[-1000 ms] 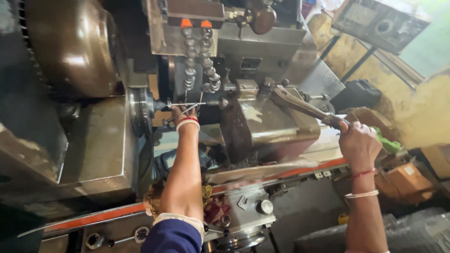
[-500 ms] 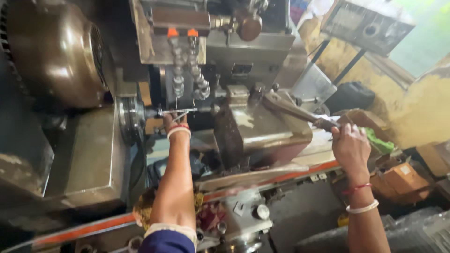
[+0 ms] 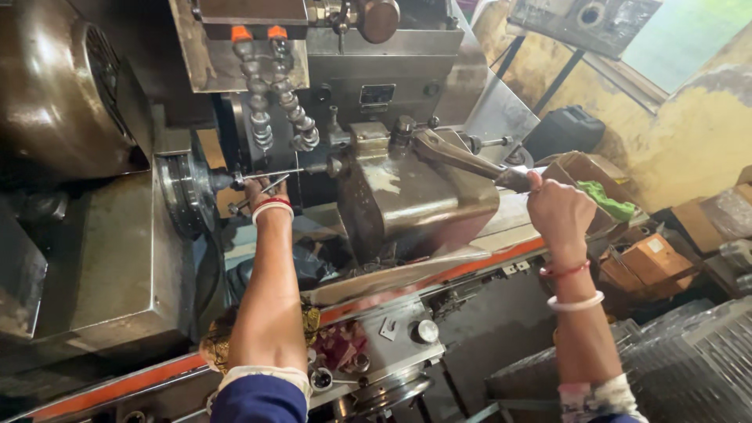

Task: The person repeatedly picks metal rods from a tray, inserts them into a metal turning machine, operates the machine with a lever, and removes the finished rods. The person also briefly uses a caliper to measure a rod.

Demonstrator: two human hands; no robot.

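I look down at a grey metal lathe-type machine (image 3: 407, 196). My left hand (image 3: 262, 190) reaches in next to the round chuck (image 3: 184, 192) and holds a thin metal rod (image 3: 270, 174) that runs sideways from the chuck toward the tool block. My right hand (image 3: 556, 211) is closed around the end of a long metal lever (image 3: 462, 160) that rises from the tool block. Both wrists wear bangles. Two segmented coolant hoses (image 3: 274, 94) with orange caps hang just above the rod.
A large motor housing (image 3: 63, 86) fills the upper left. A red-edged rail (image 3: 439, 274) runs across below the machine, with knobs (image 3: 427, 330) under it. Cardboard boxes (image 3: 650, 262), a green cloth (image 3: 607, 200) and a black container (image 3: 564, 133) stand at the right by a yellow wall.
The view has shifted closer and to the right. My left hand stays at the chuck on the rod. My right hand keeps its grip on the lever, which sits slightly higher.
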